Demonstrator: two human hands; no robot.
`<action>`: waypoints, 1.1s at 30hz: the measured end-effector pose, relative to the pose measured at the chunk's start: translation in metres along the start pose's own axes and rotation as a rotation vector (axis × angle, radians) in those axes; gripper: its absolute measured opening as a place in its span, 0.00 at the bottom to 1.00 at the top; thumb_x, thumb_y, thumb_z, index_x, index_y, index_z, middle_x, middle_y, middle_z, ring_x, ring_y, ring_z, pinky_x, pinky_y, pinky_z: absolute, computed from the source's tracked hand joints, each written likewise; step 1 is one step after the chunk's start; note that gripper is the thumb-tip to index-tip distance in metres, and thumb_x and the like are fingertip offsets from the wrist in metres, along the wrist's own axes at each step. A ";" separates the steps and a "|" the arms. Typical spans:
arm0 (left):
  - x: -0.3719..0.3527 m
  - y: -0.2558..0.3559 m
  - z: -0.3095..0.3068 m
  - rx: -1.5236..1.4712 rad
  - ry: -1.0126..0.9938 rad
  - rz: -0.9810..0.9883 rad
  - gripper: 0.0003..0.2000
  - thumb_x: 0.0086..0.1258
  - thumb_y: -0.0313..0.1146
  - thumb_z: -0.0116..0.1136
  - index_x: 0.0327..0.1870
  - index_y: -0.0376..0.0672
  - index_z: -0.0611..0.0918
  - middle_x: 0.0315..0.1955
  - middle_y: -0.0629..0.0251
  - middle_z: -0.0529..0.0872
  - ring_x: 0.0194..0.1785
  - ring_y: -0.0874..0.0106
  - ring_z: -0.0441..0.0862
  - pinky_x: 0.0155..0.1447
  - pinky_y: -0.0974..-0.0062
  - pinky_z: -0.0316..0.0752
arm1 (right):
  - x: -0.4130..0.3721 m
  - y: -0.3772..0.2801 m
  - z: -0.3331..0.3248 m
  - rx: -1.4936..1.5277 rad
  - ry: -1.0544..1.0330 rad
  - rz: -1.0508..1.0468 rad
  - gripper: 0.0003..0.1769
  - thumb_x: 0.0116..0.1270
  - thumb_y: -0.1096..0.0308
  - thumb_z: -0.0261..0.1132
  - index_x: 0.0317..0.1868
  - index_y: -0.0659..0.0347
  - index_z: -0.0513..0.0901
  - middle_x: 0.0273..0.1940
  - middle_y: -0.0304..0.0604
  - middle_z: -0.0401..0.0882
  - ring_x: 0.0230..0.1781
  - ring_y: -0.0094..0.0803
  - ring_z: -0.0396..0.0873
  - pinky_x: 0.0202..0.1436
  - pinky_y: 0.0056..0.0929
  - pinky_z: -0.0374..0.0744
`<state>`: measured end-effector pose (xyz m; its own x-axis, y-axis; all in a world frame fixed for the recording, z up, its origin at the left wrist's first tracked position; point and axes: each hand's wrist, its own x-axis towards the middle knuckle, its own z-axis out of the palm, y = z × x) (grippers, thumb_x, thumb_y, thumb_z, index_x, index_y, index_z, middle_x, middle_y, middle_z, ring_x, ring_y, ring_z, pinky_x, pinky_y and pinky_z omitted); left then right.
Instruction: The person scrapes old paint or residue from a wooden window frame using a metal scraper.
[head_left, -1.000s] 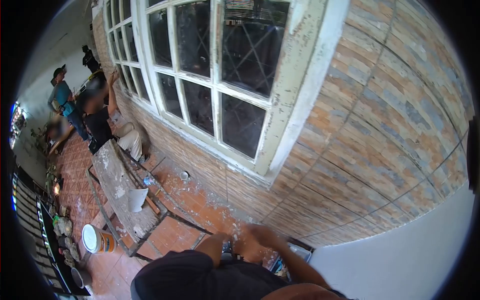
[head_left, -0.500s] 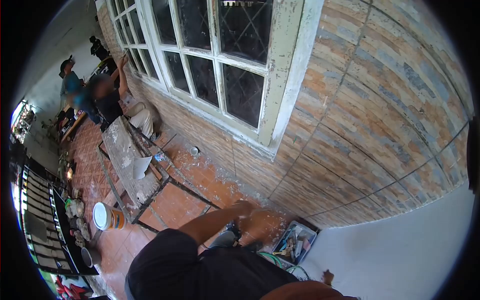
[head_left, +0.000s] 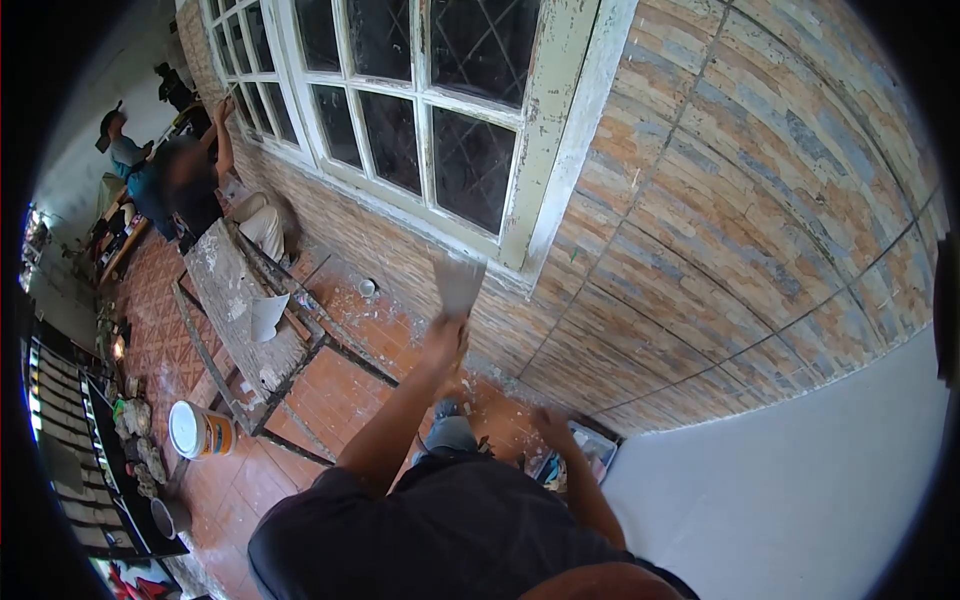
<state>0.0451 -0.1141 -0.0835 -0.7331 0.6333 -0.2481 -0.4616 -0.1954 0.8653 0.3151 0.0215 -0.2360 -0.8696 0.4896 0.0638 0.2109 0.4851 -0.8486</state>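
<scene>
My left hand (head_left: 447, 338) is wrapped round a scraper (head_left: 460, 287) with a wide, flat grey blade. The blade points up and overlaps the tiled wall just under the peeling sill of the white window frame (head_left: 575, 130). Flaked pale paint shows along that frame. Lower and to the right, my right hand (head_left: 549, 428) hangs near the tool crate (head_left: 603, 447), fingers loosely out and nothing visible in them.
A weathered plank (head_left: 235, 290) lies on a metal frame at left, with a paint bucket (head_left: 188, 430) beside it. A small cup (head_left: 368, 288) stands on the chip-strewn floor by the wall. One person (head_left: 195, 195) sits working at the far window; another stands behind.
My left hand has risen from low over the floor to just below the window sill, the scraper now clearly visible. My right hand has moved from beside the white wall to near the crate.
</scene>
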 end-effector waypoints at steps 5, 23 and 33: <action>0.027 0.107 0.091 0.106 -0.046 0.451 0.08 0.77 0.34 0.52 0.38 0.39 0.75 0.22 0.69 0.77 0.21 0.80 0.72 0.26 0.78 0.68 | 0.176 -0.200 -0.057 0.381 0.039 -0.242 0.20 0.79 0.57 0.49 0.57 0.65 0.72 0.49 0.49 0.77 0.48 0.40 0.76 0.54 0.38 0.76; 0.158 0.177 0.107 0.527 -0.215 0.745 0.10 0.81 0.32 0.43 0.48 0.34 0.74 0.21 0.73 0.73 0.20 0.85 0.67 0.22 0.83 0.61 | 0.415 -0.310 -0.066 1.223 0.226 -0.235 0.26 0.80 0.50 0.46 0.50 0.70 0.74 0.33 0.52 0.82 0.38 0.44 0.85 0.42 0.37 0.84; 0.170 0.143 0.116 0.520 -0.121 0.806 0.08 0.80 0.29 0.44 0.47 0.33 0.74 0.24 0.69 0.76 0.23 0.86 0.68 0.23 0.83 0.63 | 0.422 -0.275 -0.077 1.123 0.106 -0.132 0.26 0.79 0.48 0.49 0.50 0.66 0.78 0.40 0.40 0.80 0.40 0.27 0.78 0.47 0.25 0.77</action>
<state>-0.0875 0.0526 0.0481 -0.6629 0.5332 0.5256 0.4575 -0.2673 0.8481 -0.0755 0.1502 0.0646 -0.8022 0.5672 0.1862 -0.4451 -0.3604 -0.8197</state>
